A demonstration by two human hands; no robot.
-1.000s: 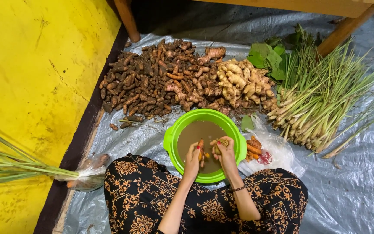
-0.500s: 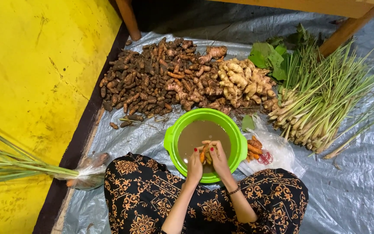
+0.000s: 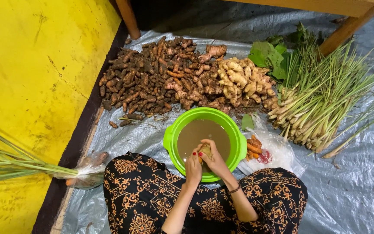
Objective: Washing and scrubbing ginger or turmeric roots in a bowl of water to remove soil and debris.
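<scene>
Two hands meet over the green basin (image 3: 168, 139) of murky brown water: the left hand (image 3: 193, 167) and right hand (image 3: 215, 159) both close their grip on one yellowish root piece (image 3: 205, 151), held just above the water near the basin's near rim. It looks like the washing or rubbing step; turning the piece seems next. Its long axis appears to point away from the person, toward the root pile (image 3: 161, 73) beyond the basin.
</scene>
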